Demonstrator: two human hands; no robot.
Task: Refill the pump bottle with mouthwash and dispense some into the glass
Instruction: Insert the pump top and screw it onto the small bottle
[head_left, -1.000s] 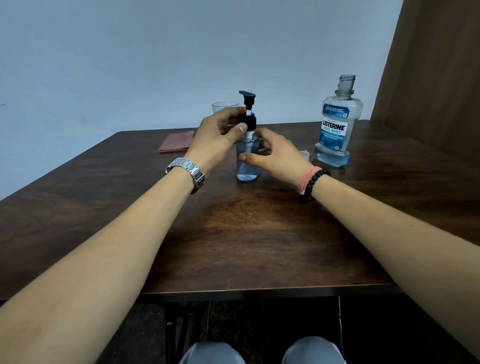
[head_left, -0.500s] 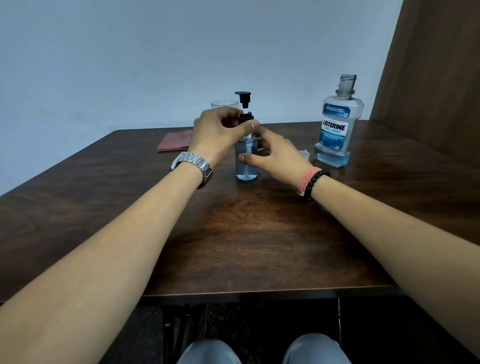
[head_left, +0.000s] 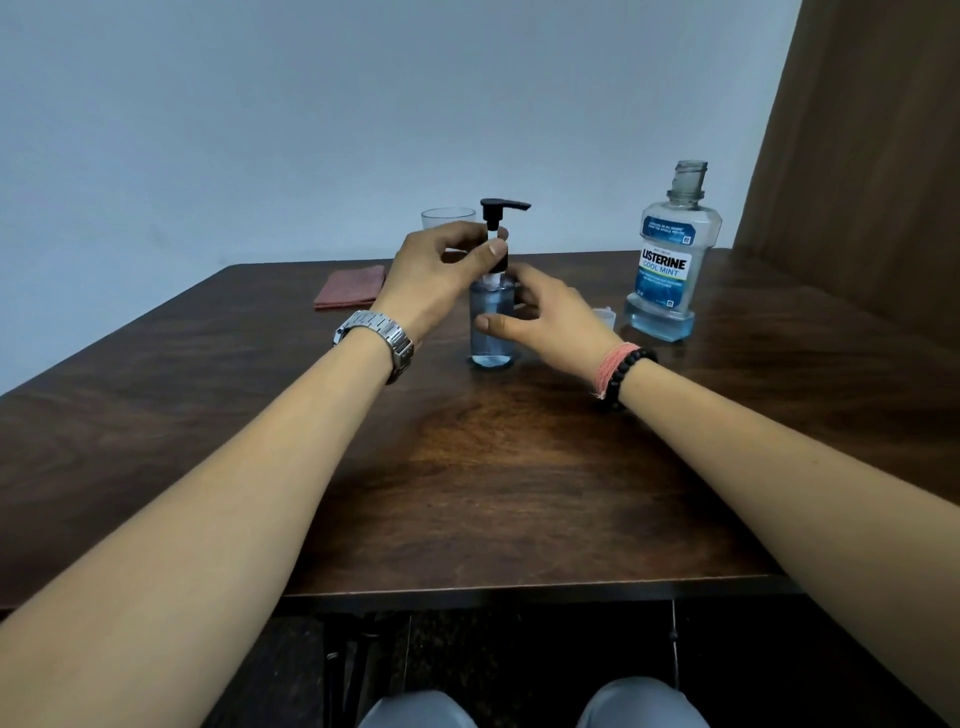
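**Table stock, taken relative to the pump bottle**

I log the items as they stand, each placed against the pump bottle (head_left: 491, 325).

1. Pump bottle: upright on the table (head_left: 467, 493), mid-width and toward the far side. Clear body, blue liquid filling most of it. Black pump head (head_left: 501, 207) on top, spout pointing right.

2. Left hand (head_left: 441, 275): just left of the bottle, at collar height. Thumb and fingers are curled around the black collar below the pump head and pinch it. Metal watch (head_left: 376, 340) on the wrist.

3. Right hand (head_left: 545, 317): just right of the bottle. I see the thumb lying across the front of the body and the fingers curved round its far side, so it holds the bottle. Pink band and black bead bracelet (head_left: 621, 374) on the wrist.

4. Glass (head_left: 448, 217): behind the bottle and slightly left, partly hidden by the left hand. I cannot tell whether it holds anything.

5. Listerine bottle (head_left: 672, 260): well to the right of the pump bottle, upright, uncapped, a low layer of blue liquid inside.

6. Cap (head_left: 605, 316): between the two bottles, small and pale, mostly hidden behind the right hand.

7. Cloth (head_left: 350, 293): to the left and slightly behind, folded flat, reddish.
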